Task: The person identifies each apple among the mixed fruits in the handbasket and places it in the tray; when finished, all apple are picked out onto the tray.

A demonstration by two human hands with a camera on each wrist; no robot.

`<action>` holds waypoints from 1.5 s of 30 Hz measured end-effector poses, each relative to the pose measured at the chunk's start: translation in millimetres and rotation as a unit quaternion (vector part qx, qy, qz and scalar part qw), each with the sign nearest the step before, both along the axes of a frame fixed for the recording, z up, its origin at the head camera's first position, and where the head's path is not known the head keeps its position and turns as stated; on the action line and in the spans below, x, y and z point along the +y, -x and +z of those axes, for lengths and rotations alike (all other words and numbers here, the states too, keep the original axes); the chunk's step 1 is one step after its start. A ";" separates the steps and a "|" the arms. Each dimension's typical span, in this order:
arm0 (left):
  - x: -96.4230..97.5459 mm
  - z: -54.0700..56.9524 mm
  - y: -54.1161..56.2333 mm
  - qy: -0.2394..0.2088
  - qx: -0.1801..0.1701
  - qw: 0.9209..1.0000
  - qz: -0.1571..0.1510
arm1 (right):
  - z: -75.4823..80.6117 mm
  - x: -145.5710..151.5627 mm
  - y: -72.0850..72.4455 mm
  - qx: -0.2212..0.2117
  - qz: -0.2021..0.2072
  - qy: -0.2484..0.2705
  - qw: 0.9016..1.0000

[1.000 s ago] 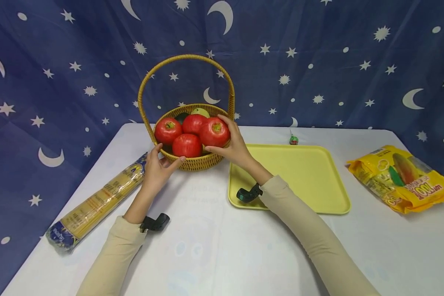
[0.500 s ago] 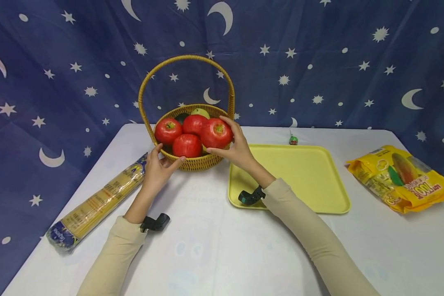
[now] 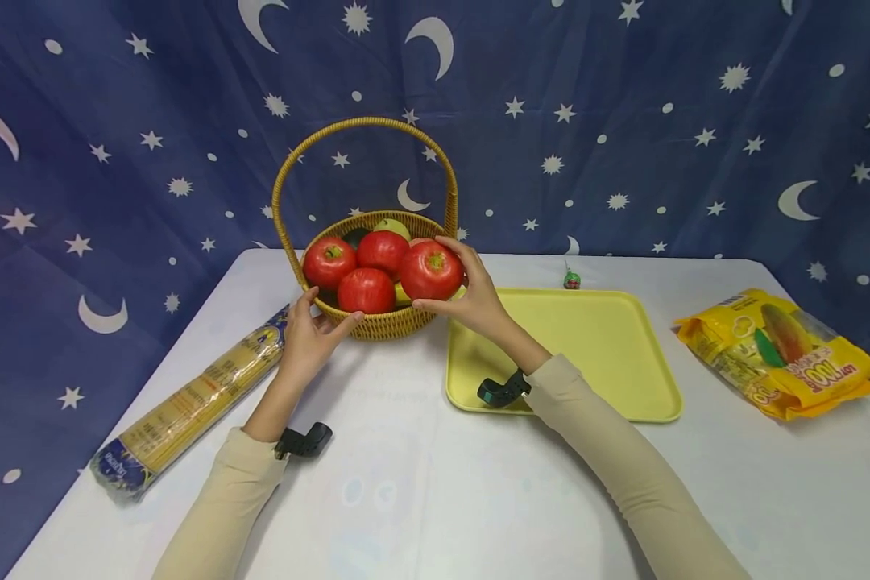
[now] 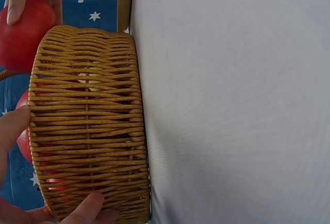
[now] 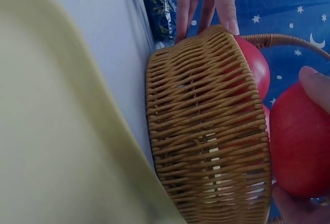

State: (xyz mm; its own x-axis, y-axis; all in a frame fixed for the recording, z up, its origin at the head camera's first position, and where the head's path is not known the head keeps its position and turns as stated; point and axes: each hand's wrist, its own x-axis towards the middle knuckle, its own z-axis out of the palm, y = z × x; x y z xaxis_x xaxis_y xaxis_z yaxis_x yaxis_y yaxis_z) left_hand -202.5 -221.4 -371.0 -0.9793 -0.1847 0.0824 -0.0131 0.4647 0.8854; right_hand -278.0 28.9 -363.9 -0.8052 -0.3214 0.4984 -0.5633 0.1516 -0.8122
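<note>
CAUTION, near side: your L hand [image 3: 308,334] steadies the basket [image 3: 387,325] at its near-L edge, fingers partly spread & bent, set on rim and outer wall. If that hold slackens while a load drags on the rim, the basket could tip or slide on the desk [image 3: 406,483].

Your R hand [image 3: 478,300] has hold of 1 apple [image 3: 431,272], fingers opened approx. to the fruit's width: thumb low on the near side, fingertips over the top. Skin looks smooth, so too light or uneven a squeeze may let it slip; it could then hit the rim or roll to the yellow tray [image 3: 580,354] just R of the basket.

Farther in: 3 other apples [image 3: 329,262] sit heaped close; a bump from the held apple might shift them. The handle [image 3: 453,201] rises just behind your R fingertips; swinging the wrist back could knock it.

POS.: L fingers are clear of the held apple; the front apple [image 3: 366,291] is nearer to them. Held apple lies within the R fingers' span, in contact w/ thumb & fingertips, its L side uncovered, facing the heap. It is up at the basket's R rim; whether it touches rim or neighbors, can't tell.
</note>
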 end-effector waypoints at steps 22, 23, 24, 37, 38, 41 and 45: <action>0.7 -0.6 1.1 0.022 0.004 1.000 0.002 | -4.3 27.5 3.9 -0.019 -0.022 -0.002 1.000; 0.8 -0.7 1.2 0.021 0.004 1.000 0.002 | -4.4 28.7 4.4 -0.020 -0.025 -0.002 0.999; 0.9 -0.8 1.2 0.022 0.004 1.000 0.002 | -4.5 29.8 4.9 -0.022 -0.029 -0.003 0.999; 0.5 -2.2 -0.1 0.016 -0.002 1.000 0.007 | 7.4 38.6 -2.6 -0.035 -0.021 -0.008 0.999; 0.9 -1.9 0.2 0.015 -0.001 1.000 0.006 | 5.5 40.2 -0.6 -0.030 -0.022 -0.008 0.999; 1.8 -0.9 0.2 0.012 0.000 1.000 0.007 | 0.7 44.2 5.7 -0.028 -0.023 -0.006 0.999; 2.1 -0.1 -0.5 0.010 -0.001 1.000 0.005 | 15.6 46.2 -5.9 -0.040 -0.026 -0.003 0.999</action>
